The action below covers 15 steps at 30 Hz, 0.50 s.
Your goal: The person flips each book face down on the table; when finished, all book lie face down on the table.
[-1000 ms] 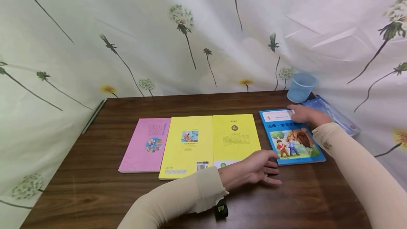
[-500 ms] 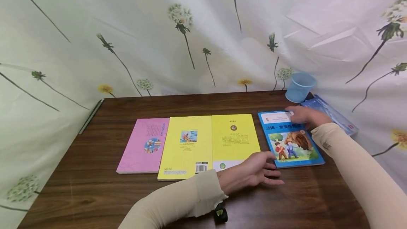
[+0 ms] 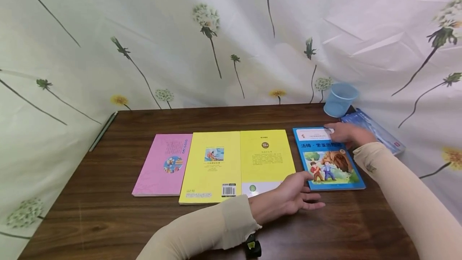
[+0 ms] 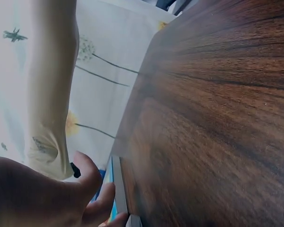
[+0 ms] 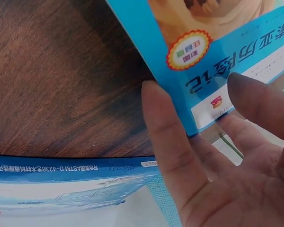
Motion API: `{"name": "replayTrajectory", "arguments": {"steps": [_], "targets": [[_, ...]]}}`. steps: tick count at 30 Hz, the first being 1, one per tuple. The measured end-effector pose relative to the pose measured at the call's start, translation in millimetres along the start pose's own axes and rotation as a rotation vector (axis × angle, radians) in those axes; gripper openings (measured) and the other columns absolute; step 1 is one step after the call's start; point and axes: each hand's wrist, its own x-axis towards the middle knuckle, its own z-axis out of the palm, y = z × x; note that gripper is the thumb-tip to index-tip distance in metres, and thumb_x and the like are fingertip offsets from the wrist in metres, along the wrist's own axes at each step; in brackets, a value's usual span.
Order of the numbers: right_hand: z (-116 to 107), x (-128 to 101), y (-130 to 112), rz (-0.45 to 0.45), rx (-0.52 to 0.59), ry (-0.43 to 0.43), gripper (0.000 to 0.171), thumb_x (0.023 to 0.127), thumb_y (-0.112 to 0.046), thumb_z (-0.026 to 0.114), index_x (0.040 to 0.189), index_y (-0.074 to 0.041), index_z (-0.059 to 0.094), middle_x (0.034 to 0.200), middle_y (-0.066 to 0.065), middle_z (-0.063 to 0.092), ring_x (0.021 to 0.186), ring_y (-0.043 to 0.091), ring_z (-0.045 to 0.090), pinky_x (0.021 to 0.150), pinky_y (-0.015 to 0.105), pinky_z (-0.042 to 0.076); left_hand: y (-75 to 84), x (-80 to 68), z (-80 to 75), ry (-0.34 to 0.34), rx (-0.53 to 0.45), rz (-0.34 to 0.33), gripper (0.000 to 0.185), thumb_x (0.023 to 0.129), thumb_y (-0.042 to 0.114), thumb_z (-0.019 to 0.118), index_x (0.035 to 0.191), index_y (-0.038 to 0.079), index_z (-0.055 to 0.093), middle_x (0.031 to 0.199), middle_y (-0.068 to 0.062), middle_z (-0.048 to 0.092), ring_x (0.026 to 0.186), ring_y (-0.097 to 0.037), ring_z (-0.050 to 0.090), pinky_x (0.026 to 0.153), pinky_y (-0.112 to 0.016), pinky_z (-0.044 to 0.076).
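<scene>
A blue storybook [image 3: 328, 151] with two cartoon children on its cover lies flat at the right end of a row of books. My right hand [image 3: 348, 133] touches its top right corner. In the right wrist view, that hand's index finger [image 5: 163, 123] runs along the book's side edge, the thumb [image 5: 255, 99] is over the cover and the other fingers are at the top edge. My left hand [image 3: 288, 198], fingers extended, is at the book's lower left corner, close to the right yellow book [image 3: 268, 151]. The left wrist view shows those fingers beside the book's grey-white page edge [image 4: 119, 184].
Another yellow book [image 3: 213, 171] and a pink book [image 3: 167, 163] continue the row leftward. A light blue mesh cup [image 3: 339, 99] and a blue-and-white flat item [image 3: 375, 127] stand behind my right hand. A small black object [image 3: 254, 248] lies by the left sleeve.
The blue book has shifted slightly, its lower end swinging left toward the yellow book. Both hands stay at its corners. The other books have not visibly moved.
</scene>
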Motion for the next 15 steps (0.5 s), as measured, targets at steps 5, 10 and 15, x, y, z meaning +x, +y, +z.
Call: {"name": "replayTrajectory", "arguments": {"steps": [5, 10, 15], "targets": [[2.4, 1.1, -2.2, 0.009, -0.009, 0.008, 0.066, 0.098, -0.015, 0.045, 0.156, 0.004, 0.017, 0.147, 0.043, 0.030, 0.115, 0.049, 0.055, 0.073, 0.045, 0.060, -2.4, 1.3, 3.5, 0.031, 0.022, 0.005, 0.055, 0.094, 0.017, 0.060, 0.144, 0.005, 0.039, 0.128, -0.029, 0.045, 0.103, -0.037, 0.065, 0.091, -0.053, 0.057], [1.5, 0.5, -0.6, 0.003, -0.007, 0.016, 0.066, 0.098, -0.016, 0.045, 0.155, 0.004, 0.017, 0.147, 0.043, 0.031, 0.115, 0.049, 0.055, 0.074, 0.046, 0.060, -1.5, 0.8, 4.1, 0.032, 0.052, 0.016, 0.052, 0.094, 0.017, 0.060, 0.142, 0.008, 0.040, 0.123, -0.024, 0.048, 0.094, -0.029, 0.070, 0.083, -0.043, 0.059], [0.7, 1.1, 1.8, 0.004, 0.021, 0.006, 0.067, 0.098, -0.017, 0.046, 0.156, 0.003, 0.017, 0.147, 0.043, 0.029, 0.116, 0.049, 0.052, 0.075, 0.046, 0.059, 0.0, 6.5, 0.1, 0.033, 0.098, 0.028, 0.040, 0.093, 0.016, 0.059, 0.131, 0.009, 0.046, 0.112, -0.016, 0.054, 0.086, -0.023, 0.071, 0.066, -0.030, 0.054]]}}
